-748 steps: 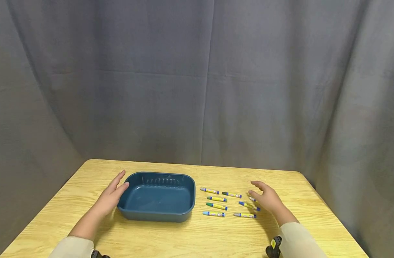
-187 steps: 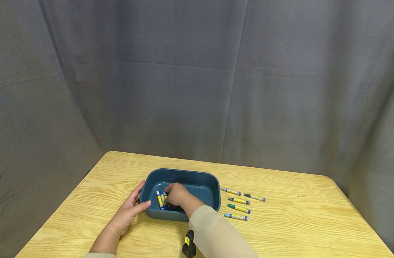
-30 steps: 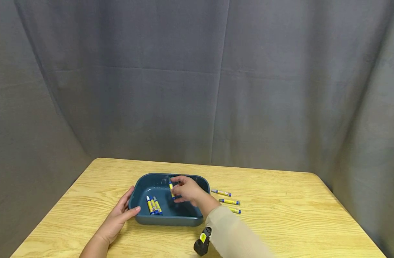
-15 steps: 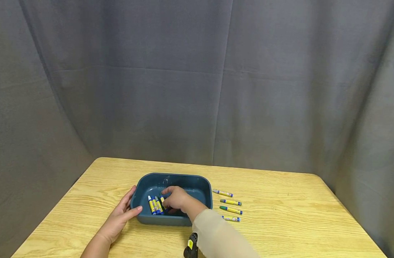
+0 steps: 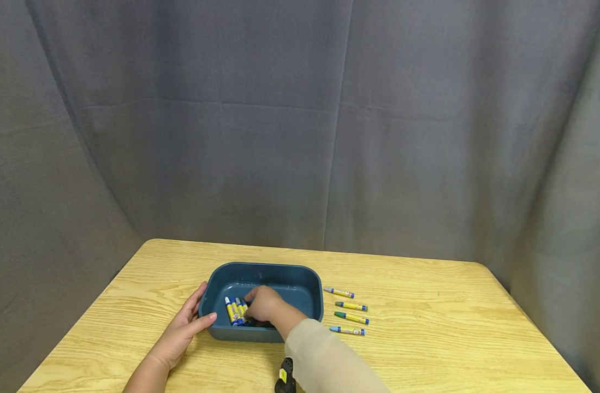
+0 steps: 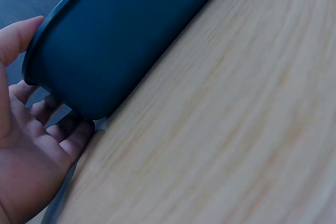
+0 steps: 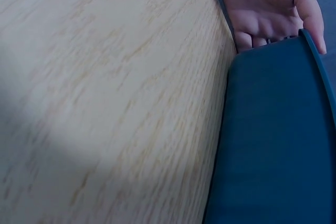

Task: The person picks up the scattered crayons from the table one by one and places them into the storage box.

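A dark blue tub [image 5: 300, 292] stands on the wooden table [image 5: 427, 327]. My left hand [image 5: 188, 323] grips its left end, thumb over the rim and fingers against the wall; the left wrist view shows the same hand [image 6: 31, 161] at the tub [image 6: 121, 40]. My right hand [image 5: 262, 305] reaches down inside the tub, its curled fingers pinching a crayon next to the crayons [image 5: 232, 311] lying on the bottom. The right wrist view shows only the tub's outer wall [image 7: 273, 140] and my left hand [image 7: 268, 9] beyond it.
Several yellow-and-blue crayons [image 5: 351, 312] lie in a column on the table just right of the tub. A grey curtain [image 5: 300, 136] hangs behind the table. Bare wood [image 5: 452, 338] stretches to the right and front.
My right hand has sunk lower into the tub with the crayon, down beside those lying there. The left hand and the tub have stayed put.
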The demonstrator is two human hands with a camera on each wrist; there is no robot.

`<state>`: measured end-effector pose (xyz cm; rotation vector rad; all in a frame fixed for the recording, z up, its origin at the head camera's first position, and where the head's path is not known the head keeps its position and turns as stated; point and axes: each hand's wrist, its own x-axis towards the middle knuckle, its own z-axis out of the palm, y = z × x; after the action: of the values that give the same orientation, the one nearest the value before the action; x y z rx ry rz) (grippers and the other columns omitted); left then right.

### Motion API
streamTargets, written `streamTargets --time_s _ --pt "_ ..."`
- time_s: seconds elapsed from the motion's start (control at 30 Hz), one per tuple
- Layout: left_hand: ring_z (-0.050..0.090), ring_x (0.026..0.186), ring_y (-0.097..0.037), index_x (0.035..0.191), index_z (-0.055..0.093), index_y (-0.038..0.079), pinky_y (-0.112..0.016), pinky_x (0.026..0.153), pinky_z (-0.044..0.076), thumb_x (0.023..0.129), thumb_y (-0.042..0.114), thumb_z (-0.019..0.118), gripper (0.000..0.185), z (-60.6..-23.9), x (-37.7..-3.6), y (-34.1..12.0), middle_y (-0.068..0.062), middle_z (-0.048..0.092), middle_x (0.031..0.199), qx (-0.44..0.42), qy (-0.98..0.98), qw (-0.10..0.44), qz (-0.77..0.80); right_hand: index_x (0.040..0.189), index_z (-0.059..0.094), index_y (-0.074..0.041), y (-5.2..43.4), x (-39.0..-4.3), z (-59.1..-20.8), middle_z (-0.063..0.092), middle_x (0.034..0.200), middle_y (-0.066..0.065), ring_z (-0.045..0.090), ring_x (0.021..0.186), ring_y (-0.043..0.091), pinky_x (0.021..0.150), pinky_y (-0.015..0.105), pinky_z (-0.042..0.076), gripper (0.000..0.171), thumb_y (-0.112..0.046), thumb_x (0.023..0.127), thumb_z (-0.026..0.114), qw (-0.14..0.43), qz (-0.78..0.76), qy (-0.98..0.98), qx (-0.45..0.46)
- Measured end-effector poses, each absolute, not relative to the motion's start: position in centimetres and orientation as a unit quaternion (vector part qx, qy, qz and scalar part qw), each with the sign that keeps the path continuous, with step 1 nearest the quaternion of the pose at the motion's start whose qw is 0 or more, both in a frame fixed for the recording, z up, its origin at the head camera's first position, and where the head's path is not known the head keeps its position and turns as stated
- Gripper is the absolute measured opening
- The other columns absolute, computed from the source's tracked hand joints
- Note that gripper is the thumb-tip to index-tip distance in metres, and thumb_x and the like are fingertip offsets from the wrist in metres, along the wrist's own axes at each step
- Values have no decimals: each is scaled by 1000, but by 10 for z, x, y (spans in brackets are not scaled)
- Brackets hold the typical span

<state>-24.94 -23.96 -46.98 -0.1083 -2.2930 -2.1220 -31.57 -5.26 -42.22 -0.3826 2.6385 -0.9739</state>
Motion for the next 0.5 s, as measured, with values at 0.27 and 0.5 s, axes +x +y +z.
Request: streamTargets --time_s 0.27,0.5 --pt "16 150 -36 159 11 15 -1 88 32 95 16 59 80 -468 -249 -240 -17 13 164 -31 -736 2 -676 114 70 -1 -51 -315 -423 72 95 10 65 71 14 63 26 54 31 -8 84 74 154 -344 918 -127" --pt "17 149 -36 159 12 14 -1 88 32 95 16 59 79 -469 -249 -240 -18 13 164 -33 -740 7 -672 115 69 -5 -42 -319 -417 68 94 9 67 74 17 67 32 57 30 -10 86 73 163 -372 906 -122"
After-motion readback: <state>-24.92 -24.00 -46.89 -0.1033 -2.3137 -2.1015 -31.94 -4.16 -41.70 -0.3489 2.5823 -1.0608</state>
